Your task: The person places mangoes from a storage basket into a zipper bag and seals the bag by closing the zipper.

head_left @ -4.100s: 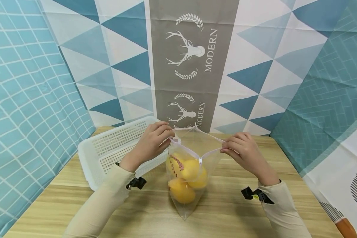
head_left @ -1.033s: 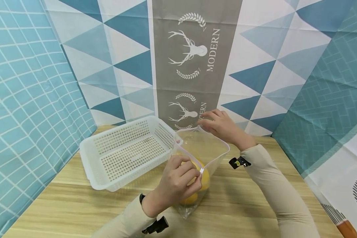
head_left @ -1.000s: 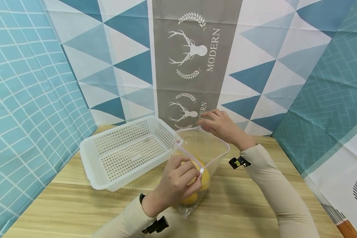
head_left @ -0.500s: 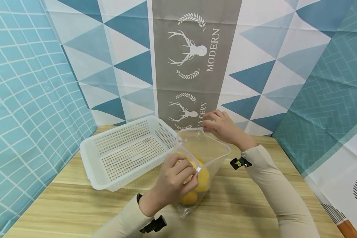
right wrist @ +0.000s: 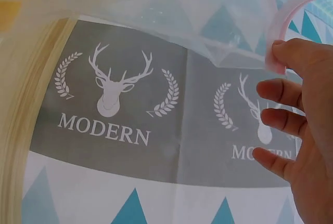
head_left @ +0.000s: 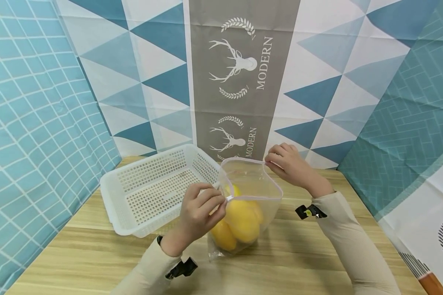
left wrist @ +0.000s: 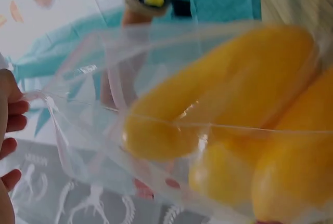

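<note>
A clear zip bag (head_left: 271,209) with a pinkish rim stands on the wooden table, its mouth spread open. Several yellow fruits that look like mangoes (head_left: 241,221) lie inside, large and close in the left wrist view (left wrist: 229,89). My left hand (head_left: 197,215) pinches the near left corner of the rim, right by the white zip slider (head_left: 229,198). At the far right, my right hand (head_left: 291,166) pinches the rim between thumb and index finger. In the right wrist view, the other fingers of that hand (right wrist: 312,109) stand away from the plastic.
Left of the bag and behind my left hand sits a white perforated plastic basket (head_left: 133,223) with nothing in it. The wooden table (head_left: 291,262) ends at a patterned cloth backdrop (head_left: 162,94) at the back, with tiled-print cloth along the left side.
Earlier both hands held the rim's two sides; the left then came to the slider corner and the right to the far edge. Since half a second ago, the left moved left and the right moved right, turning the bag.
</note>
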`<action>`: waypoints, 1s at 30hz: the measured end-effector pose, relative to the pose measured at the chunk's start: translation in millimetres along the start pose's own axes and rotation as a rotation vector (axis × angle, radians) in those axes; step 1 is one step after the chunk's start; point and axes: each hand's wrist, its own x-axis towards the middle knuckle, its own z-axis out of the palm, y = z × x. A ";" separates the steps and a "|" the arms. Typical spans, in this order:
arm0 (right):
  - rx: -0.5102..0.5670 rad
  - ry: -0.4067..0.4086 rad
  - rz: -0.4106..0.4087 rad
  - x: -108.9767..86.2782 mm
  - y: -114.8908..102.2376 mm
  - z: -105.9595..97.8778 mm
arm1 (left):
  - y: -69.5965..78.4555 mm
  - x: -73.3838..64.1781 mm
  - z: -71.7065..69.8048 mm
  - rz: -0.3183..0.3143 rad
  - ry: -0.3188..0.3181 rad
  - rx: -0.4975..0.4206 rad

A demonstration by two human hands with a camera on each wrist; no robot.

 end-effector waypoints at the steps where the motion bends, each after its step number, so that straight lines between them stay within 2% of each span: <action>1: -0.006 0.004 0.002 -3.2 -0.9 -1.1 | -2.4 -2.0 -0.7 -0.005 0.000 0.002; 8: -0.080 0.088 -0.018 -22.9 -9.6 -10.6 | -18.6 -14.5 -4.3 -0.105 -0.043 0.009; 16: -0.114 0.168 0.008 -40.2 -17.9 -18.3 | -37.4 -26.7 -1.3 -0.187 -0.047 0.072; 26: -0.151 0.242 0.004 -57.6 -19.8 -22.7 | -52.8 -34.3 3.7 -0.236 -0.023 0.113; 30: -0.160 0.258 0.004 -63.8 -19.9 -23.8 | -57.6 -38.3 5.4 -0.273 -0.054 0.119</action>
